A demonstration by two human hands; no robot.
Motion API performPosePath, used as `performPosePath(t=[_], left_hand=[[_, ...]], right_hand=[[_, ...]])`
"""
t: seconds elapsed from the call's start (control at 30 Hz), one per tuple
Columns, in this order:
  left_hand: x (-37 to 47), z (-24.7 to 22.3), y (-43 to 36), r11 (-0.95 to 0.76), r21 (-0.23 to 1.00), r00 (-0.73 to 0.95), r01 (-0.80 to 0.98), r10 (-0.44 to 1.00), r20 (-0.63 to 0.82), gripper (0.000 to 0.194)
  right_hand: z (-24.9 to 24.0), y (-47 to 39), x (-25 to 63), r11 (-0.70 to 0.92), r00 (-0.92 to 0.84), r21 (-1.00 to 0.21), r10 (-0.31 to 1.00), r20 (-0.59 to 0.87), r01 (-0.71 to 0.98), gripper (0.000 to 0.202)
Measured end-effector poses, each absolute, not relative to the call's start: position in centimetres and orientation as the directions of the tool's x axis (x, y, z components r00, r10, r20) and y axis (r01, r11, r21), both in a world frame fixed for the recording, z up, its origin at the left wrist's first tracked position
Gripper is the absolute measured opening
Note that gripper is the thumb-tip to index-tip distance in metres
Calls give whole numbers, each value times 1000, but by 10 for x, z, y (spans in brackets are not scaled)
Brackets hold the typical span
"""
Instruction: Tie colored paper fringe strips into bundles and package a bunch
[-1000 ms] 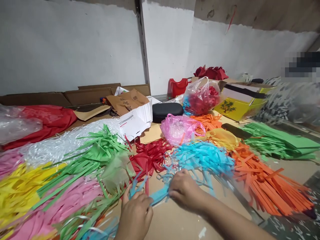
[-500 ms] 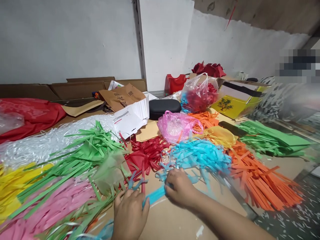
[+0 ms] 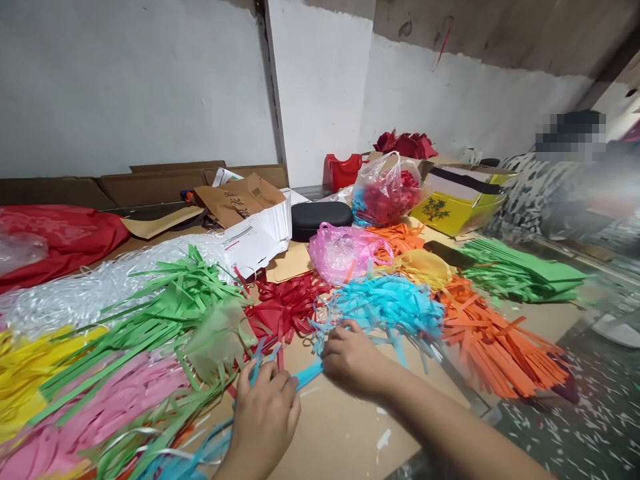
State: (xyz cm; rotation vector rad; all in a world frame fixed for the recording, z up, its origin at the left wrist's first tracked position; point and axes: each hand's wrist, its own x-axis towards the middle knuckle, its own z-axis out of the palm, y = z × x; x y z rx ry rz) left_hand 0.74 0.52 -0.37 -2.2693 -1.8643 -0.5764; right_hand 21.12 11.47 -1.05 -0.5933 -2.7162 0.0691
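Note:
A light-blue fabric strip [image 3: 309,375] stretches between my two hands, low over the cardboard. My left hand [image 3: 270,407] is closed on its left part, and thin blue ends stick out past the fingers. With fingers curled down, my right hand [image 3: 354,359] grips the strip's right part; its fingertips are hidden. Just beyond that hand lies a heap of blue strips [image 3: 387,303]. A pile of dark red strips [image 3: 287,303] sits beyond the gap between the hands. Green ribbon-like strips [image 3: 193,413] lie left of my left hand.
Green, yellow and pink strips [image 3: 125,393] cover the left side, below a white cord bundle [image 3: 115,280]. Orange strips [image 3: 500,340] lie at the right. Behind are a pink plastic bag [image 3: 337,257], a black case [image 3: 321,220] and a yellow box [image 3: 455,207]. Another person [image 3: 545,173] is at far right.
The view has turned slightly right. My hands have come a little closer together, and less of the blue strip shows between them. Both hands stay closed on it.

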Motion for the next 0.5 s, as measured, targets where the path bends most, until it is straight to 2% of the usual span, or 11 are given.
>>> performPosePath(t=[0.07,0.13,0.17,0.23,0.33,0.37,0.43,0.5], left_hand=[[8,-2,6,-212,119,152,970,911,384,6],[9,-3,8,-197,122,137,973,914,382,7],[10,-3,9,-189,121,131,974,917,376,7],[11,-4,10,-177,100,132,979,927,351,10],[8,-4,8,-178,46,154,983,935,320,17],[5,-4,7,-187,38,165,982,933,320,18],[-5,-7,4,-217,54,187,975,923,335,19],[-15,-10,3,-249,101,200,963,915,351,19]], right_hand=[[-13,114,207,897,-824,-150,441,356,416,18],[-12,110,204,871,-780,-189,491,388,454,7],[-12,106,201,867,-772,-195,497,396,458,9],[-12,99,196,880,-785,-166,473,399,446,21],[-14,94,191,889,-815,-90,449,366,449,7],[-16,95,192,884,-815,-91,459,354,459,13],[-18,100,198,869,-804,-170,495,330,465,18],[-18,106,205,824,-775,-302,559,294,480,16]])
